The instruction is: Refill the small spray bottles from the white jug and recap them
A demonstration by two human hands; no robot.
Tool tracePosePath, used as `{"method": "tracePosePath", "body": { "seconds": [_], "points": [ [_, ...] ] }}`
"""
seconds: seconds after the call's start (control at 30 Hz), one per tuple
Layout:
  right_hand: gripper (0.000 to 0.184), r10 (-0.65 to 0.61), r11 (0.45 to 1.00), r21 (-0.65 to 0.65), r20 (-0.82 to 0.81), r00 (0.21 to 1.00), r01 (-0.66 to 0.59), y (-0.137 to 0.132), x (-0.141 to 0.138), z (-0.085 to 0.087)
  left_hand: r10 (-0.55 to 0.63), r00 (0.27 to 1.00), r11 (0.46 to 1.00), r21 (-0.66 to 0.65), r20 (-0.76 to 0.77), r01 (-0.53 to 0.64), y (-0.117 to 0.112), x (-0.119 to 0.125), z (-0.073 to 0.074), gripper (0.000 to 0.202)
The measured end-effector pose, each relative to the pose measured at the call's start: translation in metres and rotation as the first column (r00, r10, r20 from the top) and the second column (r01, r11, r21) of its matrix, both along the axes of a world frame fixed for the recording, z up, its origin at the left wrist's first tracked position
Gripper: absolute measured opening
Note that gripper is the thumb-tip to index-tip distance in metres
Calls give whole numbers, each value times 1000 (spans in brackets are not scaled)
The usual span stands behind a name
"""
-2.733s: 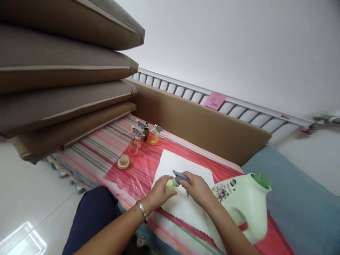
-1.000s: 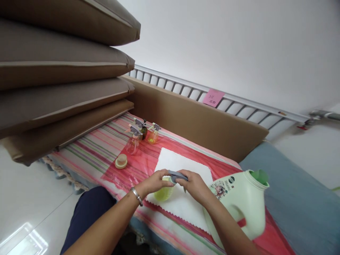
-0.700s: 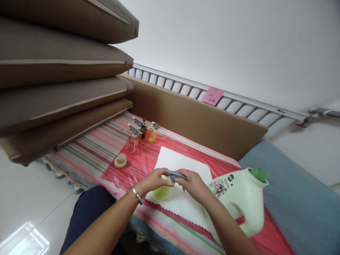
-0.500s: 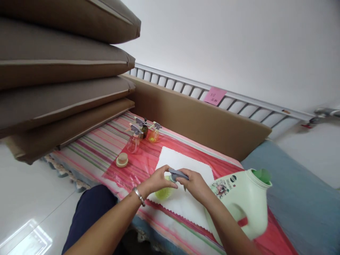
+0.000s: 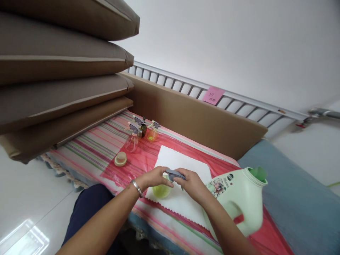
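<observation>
I have the small spray bottle [image 5: 162,190] tilted over the white cloth [image 5: 183,205], its round yellow-green body low and its grey trigger head [image 5: 174,174] up between my hands. My left hand [image 5: 155,177] curls over the neck and shoulder from the left, fingers closed on the bottle; my right hand [image 5: 192,185] pinches the trigger head from the other side, thumb and fingers pressed on the grey plastic. The bottle looks light, thin clear plastic with a little liquid in it, so I judge it stiff enough to squeeze gently but easy to dent, and slick if any liquid has run down it. The round belly gives the surest hold; the head is narrow and best taken at its collar, not by the thin lever. The big pale green jug [image 5: 240,202] stands just right of my right wrist, open at the top. Farther off on the striped cover [image 5: 90,150] stand three more little spray bottles [image 5: 140,131] and a small cap [image 5: 120,159], well apart from my hands.
</observation>
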State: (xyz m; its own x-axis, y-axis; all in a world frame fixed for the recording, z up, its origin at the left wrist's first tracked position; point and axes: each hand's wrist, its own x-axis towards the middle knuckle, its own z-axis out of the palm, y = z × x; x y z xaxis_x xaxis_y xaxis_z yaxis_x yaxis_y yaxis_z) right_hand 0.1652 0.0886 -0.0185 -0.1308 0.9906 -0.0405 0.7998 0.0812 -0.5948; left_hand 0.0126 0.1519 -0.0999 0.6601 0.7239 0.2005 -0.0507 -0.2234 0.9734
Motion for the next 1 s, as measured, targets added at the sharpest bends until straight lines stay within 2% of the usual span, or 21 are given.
{"method": "tracePosePath", "body": {
  "seconds": [0.07, 0.17, 0.27, 0.37, 0.43, 0.57, 0.77, 0.83, 0.9, 1.0],
  "points": [
    [18, -7, 1000, 5, 4, 1000, 7, 0, 0, 0, -9, 1000, 1000, 0, 5, 9, 1, -1, 0, 33],
    [19, -15, 1000, 13, 8, 1000, 15, 1, 0, -1, 115, 993, 993, 6, 29, -115, -3, 1, -2, 48],
    [18, -13, 1000, 15, 12, 1000, 13, 1, 1, -1, 169, 985, 986, 0, 32, -170, -4, 3, -4, 40],
    [17, -9, 1000, 12, 13, 1000, 8, 0, 1, -1, 83, 996, 997, -5, 18, -83, -1, 2, -3, 29],
    [17, -11, 1000, 14, 13, 1000, 11, 0, 1, -1, 32, 999, 999, -2, 10, -32, -1, 1, -1, 31],
    [16, -7, 1000, 21, 10, 1000, 7, 0, -1, -1, 39, 999, 999, 8, 13, -39, -8, 5, -3, 44],
    [16, -7, 1000, 18, 12, 1000, 7, 1, -3, -4, -72, 997, 997, -12, -11, 72, 2, 4, -8, 30],
    [17, -19, 1000, 19, 11, 1000, 19, 2, -2, -4, -8, 1000, 1000, 5, -14, 8, 2, 3, -7, 38],
    [17, -31, 999, 22, 10, 999, 30, 2, -2, -5, 129, 992, 991, 24, -4, -129, -4, 6, -7, 47],
    [16, -46, 999, 25, 17, 999, 46, 1, 0, -6, 275, 961, 961, 28, 7, -275, -12, 10, -8, 41]
  ]
}}
